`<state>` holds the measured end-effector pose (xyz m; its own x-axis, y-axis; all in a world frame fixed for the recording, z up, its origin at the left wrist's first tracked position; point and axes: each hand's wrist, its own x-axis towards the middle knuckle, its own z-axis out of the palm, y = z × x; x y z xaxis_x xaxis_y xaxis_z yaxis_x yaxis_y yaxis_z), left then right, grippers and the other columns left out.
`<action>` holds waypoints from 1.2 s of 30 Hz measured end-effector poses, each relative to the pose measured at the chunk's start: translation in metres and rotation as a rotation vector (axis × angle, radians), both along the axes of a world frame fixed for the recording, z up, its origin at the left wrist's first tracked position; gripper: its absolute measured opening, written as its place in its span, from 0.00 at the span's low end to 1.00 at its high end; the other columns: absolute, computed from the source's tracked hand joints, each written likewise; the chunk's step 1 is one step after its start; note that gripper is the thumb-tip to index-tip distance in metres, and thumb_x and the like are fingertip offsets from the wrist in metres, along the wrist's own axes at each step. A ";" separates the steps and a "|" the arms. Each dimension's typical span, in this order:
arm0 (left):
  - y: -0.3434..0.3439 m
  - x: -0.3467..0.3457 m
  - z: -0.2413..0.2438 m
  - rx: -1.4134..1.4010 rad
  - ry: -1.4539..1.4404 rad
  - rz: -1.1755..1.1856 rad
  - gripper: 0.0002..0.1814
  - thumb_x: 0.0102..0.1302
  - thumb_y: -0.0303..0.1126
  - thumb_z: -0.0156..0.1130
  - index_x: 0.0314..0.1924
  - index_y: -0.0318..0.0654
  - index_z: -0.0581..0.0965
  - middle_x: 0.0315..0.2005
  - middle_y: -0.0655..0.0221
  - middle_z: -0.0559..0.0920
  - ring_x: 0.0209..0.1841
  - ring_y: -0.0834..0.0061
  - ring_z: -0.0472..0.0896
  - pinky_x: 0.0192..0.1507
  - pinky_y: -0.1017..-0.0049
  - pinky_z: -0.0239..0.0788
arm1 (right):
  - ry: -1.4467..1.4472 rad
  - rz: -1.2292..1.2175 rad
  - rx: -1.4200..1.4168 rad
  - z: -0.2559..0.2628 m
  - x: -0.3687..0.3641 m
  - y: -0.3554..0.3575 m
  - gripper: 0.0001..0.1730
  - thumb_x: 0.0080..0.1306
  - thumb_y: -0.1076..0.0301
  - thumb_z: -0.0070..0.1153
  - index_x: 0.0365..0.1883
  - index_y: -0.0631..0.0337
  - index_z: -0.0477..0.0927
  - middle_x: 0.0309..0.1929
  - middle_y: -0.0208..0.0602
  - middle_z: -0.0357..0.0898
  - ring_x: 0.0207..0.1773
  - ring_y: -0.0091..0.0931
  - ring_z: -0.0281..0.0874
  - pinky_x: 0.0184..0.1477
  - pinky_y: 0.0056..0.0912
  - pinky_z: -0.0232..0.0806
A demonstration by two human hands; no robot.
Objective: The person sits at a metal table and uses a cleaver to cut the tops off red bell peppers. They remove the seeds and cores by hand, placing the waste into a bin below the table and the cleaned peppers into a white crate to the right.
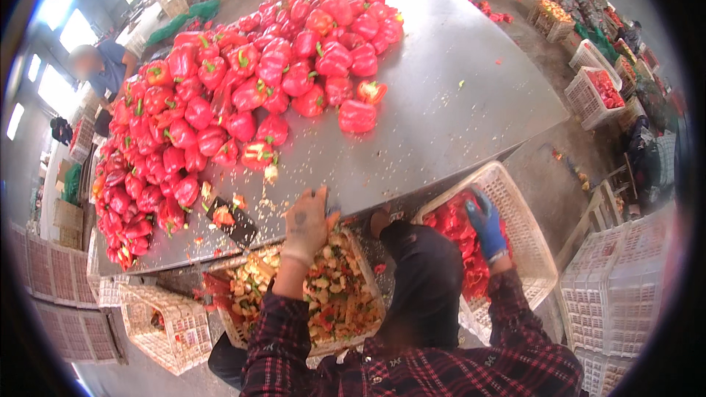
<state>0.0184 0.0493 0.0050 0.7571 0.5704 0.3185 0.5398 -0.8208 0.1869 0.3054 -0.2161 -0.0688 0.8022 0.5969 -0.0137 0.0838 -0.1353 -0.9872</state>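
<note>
My left hand [306, 227], in a pale glove with a dark patch on its back, is at the front edge of the metal table [424, 138]. A small orange piece [332, 219] shows beside its fingers; whether they grip it is hidden. Below stands a plastic crate [370, 281] of pale pepper cores and scraps [336, 300]. My right hand [486, 226], in a blue glove, reaches into a pale crate [521, 220] over red pepper pieces [474, 273]; its underside is hidden. A large heap of red bell peppers [220, 105] covers the table's left and far side.
Left of the scraps stands another crate [165, 331]; stacked crates [612, 281] rise at right. A dark flat block [234, 223] bearing a pepper piece lies on the table among scattered seeds. Another person [107, 69] is beyond the heap. Filled crates [595, 91] stand far right.
</note>
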 end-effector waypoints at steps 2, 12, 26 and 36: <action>0.028 0.069 0.033 -0.115 0.195 0.117 0.32 0.58 0.45 0.68 0.59 0.40 0.71 0.50 0.53 0.77 0.56 0.54 0.75 0.53 0.62 0.71 | -0.160 -0.031 -0.017 0.001 0.001 0.000 0.27 0.64 0.68 0.62 0.60 0.67 0.73 0.56 0.40 0.75 0.61 0.27 0.70 0.65 0.31 0.61; 0.121 0.192 -0.023 -0.270 -0.025 0.077 0.38 0.47 0.45 0.74 0.60 0.48 0.72 0.59 0.51 0.72 0.58 0.49 0.74 0.63 0.58 0.64 | 0.269 0.292 0.168 0.040 -0.017 0.099 0.25 0.65 0.72 0.57 0.61 0.66 0.73 0.57 0.38 0.75 0.55 0.21 0.71 0.57 0.24 0.65; 0.044 0.010 -0.021 -0.241 -0.283 -0.134 0.53 0.43 0.37 0.78 0.69 0.39 0.61 0.63 0.49 0.68 0.67 0.52 0.64 0.67 0.64 0.59 | -0.285 0.595 -0.163 0.007 -0.090 0.238 0.34 0.61 0.66 0.61 0.67 0.55 0.68 0.61 0.50 0.71 0.63 0.39 0.71 0.63 0.38 0.63; 0.038 -0.196 -0.125 -0.564 -0.684 0.849 0.36 0.68 0.43 0.59 0.68 0.28 0.60 0.53 0.51 0.76 0.47 0.62 0.80 0.50 0.69 0.74 | -0.295 0.501 -0.203 -0.004 -0.125 0.252 0.28 0.63 0.55 0.60 0.58 0.60 0.73 0.52 0.51 0.77 0.55 0.45 0.76 0.56 0.42 0.67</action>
<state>-0.1780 0.0868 -0.1195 -0.1478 0.9876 0.0531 0.5148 0.0310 0.8568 0.1808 0.0356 -0.0732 0.4118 0.9112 0.0130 0.4514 -0.1916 -0.8715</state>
